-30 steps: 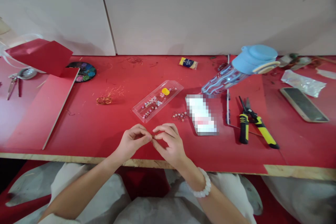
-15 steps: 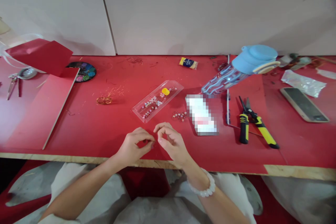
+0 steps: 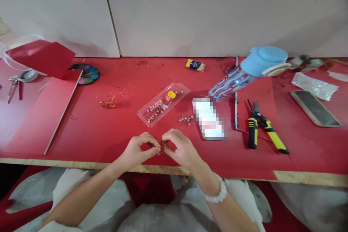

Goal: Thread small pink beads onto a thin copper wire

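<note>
My left hand (image 3: 140, 149) is closed in a pinch over the front of the red table, with a small pink bead (image 3: 159, 153) showing just under its fingertips. Close beside it, my right hand (image 3: 181, 148) also has thumb and fingertips together; whatever lies between them is too small to make out. Beyond the hands is a clear plastic tray (image 3: 178, 100) with pale and reddish beads and a yellow round piece (image 3: 171, 94). A small heap of beaded wire pieces (image 3: 186, 119) lies right of the tray.
Copper wire coil (image 3: 108, 104) lies left of the tray. To the right are a blurred-out bright phone-like object (image 3: 208, 119), a blue-lidded bottle (image 3: 247, 72), yellow-black pliers (image 3: 252, 130) and a phone (image 3: 315, 108). A red board (image 3: 62, 112) lies left.
My right hand's fingers have drawn closer together into a pinch and shifted slightly. The pink bead under my left fingertips now shows more clearly. The things on the table have stayed put.
</note>
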{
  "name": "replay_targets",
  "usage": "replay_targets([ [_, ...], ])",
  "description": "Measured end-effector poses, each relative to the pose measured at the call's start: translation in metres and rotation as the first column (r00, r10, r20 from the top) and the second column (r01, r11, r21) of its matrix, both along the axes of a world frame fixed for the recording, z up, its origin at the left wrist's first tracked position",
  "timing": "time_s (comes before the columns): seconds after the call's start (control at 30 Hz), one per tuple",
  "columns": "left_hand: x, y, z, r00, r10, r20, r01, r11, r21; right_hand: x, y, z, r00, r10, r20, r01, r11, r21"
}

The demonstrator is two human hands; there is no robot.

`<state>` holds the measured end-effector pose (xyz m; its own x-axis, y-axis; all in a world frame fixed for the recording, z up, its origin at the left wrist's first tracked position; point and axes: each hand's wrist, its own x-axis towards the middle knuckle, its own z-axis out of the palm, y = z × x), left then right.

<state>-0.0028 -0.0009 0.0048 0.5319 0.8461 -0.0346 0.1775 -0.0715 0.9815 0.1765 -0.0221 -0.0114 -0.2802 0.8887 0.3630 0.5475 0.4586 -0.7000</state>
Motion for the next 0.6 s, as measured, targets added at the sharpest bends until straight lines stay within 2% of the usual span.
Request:
replay_targets([
  [0.17,-0.002,-0.001,-0.001,0.999,-0.012,0.051,0.016,0.997,-0.077,0.002,0.002,-0.003,0.997,-0.05,0.062,0.038,0.984,0.174],
  [0.3,-0.001,-0.001,0.0,0.998,-0.001,0.066,0.004,0.999,-0.052,0.0,0.001,-0.004,0.995,-0.037,0.095,0.02,0.984,0.178],
  [0.43,0.0,-0.002,0.001,0.996,0.078,0.035,-0.081,0.994,0.07,-0.007,-0.002,-0.008,0.982,0.016,0.19,-0.05,0.983,0.176],
  [0.6,0.001,-0.002,0.0,0.993,0.117,-0.011,-0.108,0.943,0.315,-0.013,-0.004,-0.012,0.971,0.024,0.237,-0.075,0.975,0.209],
])
